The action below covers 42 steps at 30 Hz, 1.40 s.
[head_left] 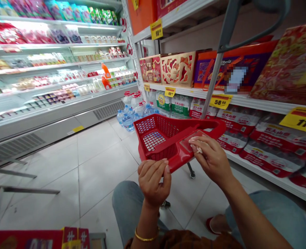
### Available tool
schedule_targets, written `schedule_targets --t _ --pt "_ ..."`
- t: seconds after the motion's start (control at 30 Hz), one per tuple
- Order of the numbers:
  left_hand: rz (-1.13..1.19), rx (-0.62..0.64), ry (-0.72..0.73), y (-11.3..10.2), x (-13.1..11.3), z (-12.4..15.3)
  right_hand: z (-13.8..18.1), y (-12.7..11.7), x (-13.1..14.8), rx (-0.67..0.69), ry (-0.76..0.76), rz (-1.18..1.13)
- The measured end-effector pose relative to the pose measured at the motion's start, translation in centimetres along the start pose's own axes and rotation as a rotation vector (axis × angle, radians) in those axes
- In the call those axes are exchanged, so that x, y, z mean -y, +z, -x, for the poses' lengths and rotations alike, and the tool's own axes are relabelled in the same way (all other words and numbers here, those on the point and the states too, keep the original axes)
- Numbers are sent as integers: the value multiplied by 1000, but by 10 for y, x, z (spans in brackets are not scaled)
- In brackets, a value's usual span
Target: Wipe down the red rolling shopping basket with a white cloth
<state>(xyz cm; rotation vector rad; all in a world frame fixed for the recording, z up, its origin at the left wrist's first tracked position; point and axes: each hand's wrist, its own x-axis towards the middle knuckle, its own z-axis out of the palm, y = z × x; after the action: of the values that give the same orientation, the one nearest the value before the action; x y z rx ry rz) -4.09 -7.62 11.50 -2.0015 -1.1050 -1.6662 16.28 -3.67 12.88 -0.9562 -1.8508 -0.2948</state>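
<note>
In front of me stands a shopping cart with a red plastic basket [175, 165], its sides and floor perforated. My left hand [154, 180] is closed over the near left corner of its rim, thumb toward the inner side. A clear panel [187, 143] is set in the flat part of the basket's near side. My right hand [212, 157] rests at that panel with its fingers pinched around a crumpled white tissue [199, 149]. Most of the tissue is hidden by the fingers. A metal pole [213, 86] rises behind the basket to a grey handle [259, 43].
At left runs a lit refrigerated case [56, 110] of packaged goods. Large water bottles [128, 121] stand on the floor by its end. To the right, a shelf holds gift boxes [178, 69] above packs of bottled water [269, 155]. A red box [25, 239] lies at lower left.
</note>
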Motion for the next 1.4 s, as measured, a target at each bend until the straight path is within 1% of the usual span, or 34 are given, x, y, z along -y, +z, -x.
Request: schedule_targets --t 0.1,0.17,0.27,0.33,0.5,0.57,0.67,0.8,0.93,1.23,1.4 --pt "12 -28 -41 -6 6 -1 0 5 10 0 -13 31" --pt "-36 -42 -75 -10 6 -3 1 9 17 1 -10 44" --pt "-228 -66 -144 -12 -1 -6 1 15 27 4 4 46" --pt "-338 -80 -166 -9 -9 -7 1 18 32 4 4 46" --pt "-296 75 -90 9 -23 -9 0 20 39 32 -17 5" --pt "-323 95 -97 15 -22 -8 -3 20 41 57 -46 -32" --pt "-330 120 -103 18 -19 -5 -8 21 42 103 -122 -95" --pt "-285 152 -52 15 -16 -3 -11 23 39 116 -169 -103" --pt "-284 127 -15 14 -13 -5 -13 22 32 92 -172 -19" --pt "-287 81 26 14 -10 -7 -14 14 10 91 -47 43" --pt "-294 77 33 15 -10 -6 -11 10 -2 46 16 71"
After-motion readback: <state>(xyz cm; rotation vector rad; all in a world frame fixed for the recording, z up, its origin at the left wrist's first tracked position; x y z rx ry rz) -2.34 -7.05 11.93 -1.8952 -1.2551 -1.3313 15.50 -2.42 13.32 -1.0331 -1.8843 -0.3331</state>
